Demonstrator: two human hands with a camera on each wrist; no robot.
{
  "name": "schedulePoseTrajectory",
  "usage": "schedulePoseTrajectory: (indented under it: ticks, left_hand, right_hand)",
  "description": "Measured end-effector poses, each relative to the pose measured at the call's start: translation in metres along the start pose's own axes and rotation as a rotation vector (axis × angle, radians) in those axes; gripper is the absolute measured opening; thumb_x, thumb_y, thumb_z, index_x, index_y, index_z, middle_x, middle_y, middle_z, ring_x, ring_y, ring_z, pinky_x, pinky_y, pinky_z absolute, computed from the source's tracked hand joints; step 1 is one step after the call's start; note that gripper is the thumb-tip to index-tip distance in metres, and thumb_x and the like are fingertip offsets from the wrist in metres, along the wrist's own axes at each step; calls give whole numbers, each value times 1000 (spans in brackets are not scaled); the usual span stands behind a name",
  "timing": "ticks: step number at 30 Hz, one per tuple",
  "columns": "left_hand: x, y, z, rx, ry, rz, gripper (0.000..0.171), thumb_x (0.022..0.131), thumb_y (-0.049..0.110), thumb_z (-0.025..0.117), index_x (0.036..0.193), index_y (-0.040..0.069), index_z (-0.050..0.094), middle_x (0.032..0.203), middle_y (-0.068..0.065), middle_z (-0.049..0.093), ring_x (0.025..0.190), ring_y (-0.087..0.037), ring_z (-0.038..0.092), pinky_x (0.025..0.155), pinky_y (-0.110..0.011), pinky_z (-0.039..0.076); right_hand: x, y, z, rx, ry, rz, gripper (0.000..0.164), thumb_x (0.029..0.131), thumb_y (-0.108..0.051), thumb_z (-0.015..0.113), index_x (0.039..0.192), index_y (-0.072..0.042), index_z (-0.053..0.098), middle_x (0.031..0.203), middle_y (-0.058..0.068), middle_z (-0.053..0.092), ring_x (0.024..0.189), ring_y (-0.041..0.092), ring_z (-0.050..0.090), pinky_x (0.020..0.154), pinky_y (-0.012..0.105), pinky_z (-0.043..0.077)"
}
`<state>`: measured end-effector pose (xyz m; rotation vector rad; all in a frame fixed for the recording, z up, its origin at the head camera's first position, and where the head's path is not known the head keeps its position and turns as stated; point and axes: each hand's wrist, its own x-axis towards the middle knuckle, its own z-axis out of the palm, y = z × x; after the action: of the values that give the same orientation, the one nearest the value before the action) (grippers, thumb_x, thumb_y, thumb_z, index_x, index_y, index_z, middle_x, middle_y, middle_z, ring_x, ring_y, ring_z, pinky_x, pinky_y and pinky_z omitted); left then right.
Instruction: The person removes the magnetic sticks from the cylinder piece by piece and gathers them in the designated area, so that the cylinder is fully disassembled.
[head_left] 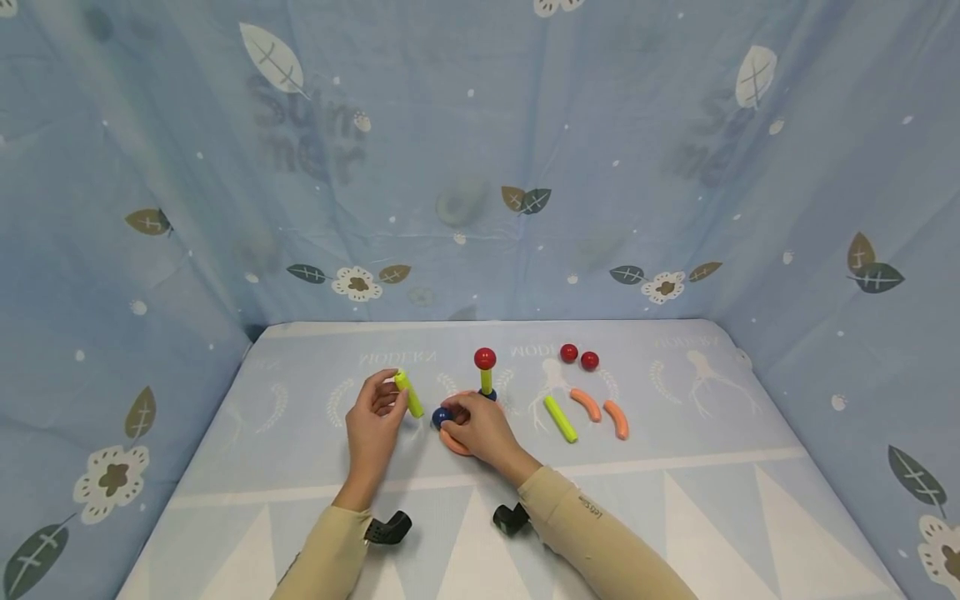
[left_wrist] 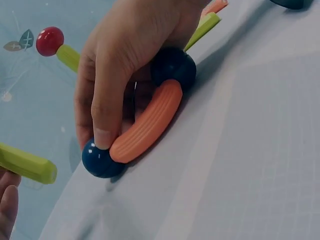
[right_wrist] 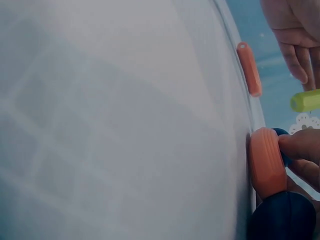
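Note:
My left hand point(head_left: 372, 425) pinches a yellow-green stick point(head_left: 409, 393) above the table, to the left of a ball-and-stick toy structure. With thumb and fingers, my right hand point(head_left: 483, 429) grips a blue ball point(head_left: 442, 417) at the structure's left end. In the left wrist view a ridged orange curved stick point(left_wrist: 147, 125) joins this ball to another blue ball point(left_wrist: 175, 67). At the back of the structure a yellow-green stick point(head_left: 486, 382) stands upright, topped by a red ball point(head_left: 485, 358). My right hand hides part of the structure.
To the right lie a loose yellow-green stick point(head_left: 560, 419) and two orange curved sticks point(head_left: 586, 405). Two red balls point(head_left: 569, 353) sit farther back. Blue patterned cloth point(head_left: 465, 167) surrounds the table point(head_left: 300, 467) at the back and sides.

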<state>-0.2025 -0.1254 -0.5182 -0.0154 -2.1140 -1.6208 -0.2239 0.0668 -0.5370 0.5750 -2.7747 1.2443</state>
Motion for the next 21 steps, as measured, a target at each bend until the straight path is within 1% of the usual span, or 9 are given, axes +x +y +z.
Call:
schedulePoseTrajectory:
  ticks: [6, 10, 12, 15, 21]
  left_hand:
    - [0, -8, -7, 62, -28, -25, 37, 92, 9, 75, 128, 11, 67, 104, -9, 74, 91, -18, 70, 75, -13, 52]
    - [1, -14, -10, 122, -44, -44, 37, 92, 9, 75, 127, 12, 67, 105, -10, 74, 91, -22, 71, 75, -14, 53]
    - [2, -18, -12, 159, -51, -41, 37, 92, 8, 75, 127, 12, 67, 104, -10, 74, 90, -23, 72, 75, -14, 54]
    - [3, -22, -14, 185, -54, -34, 36, 91, 7, 76, 126, 13, 68, 103, -10, 74, 89, -24, 72, 73, -15, 54]
    - [7, -28, -18, 207, -52, -27, 35, 90, 6, 76, 124, 13, 69, 102, -10, 75, 88, -24, 73, 72, -10, 52]
  right_hand:
    - [0, 1, 1, -7, 6, -12, 21, 89, -19, 79, 109, -14, 77, 99, -5, 69, 81, 4, 64, 72, 18, 53]
    - [0, 1, 1, -11, 0, 1, 21, 89, -20, 79, 110, -15, 77, 99, -6, 69, 81, 4, 64, 72, 18, 53]
    - [0, 1, 1, -11, -1, 6, 21, 89, -20, 79, 110, -15, 77, 100, -6, 69, 82, 5, 64, 73, 18, 53]
    - [0, 1, 1, -9, -1, 6, 21, 90, -20, 78, 110, -15, 77, 100, -5, 69, 82, 5, 64, 73, 18, 53]
    - [0, 1, 1, -7, 4, -6, 21, 89, -19, 78, 110, -14, 77, 100, -5, 69, 82, 4, 64, 73, 18, 53]
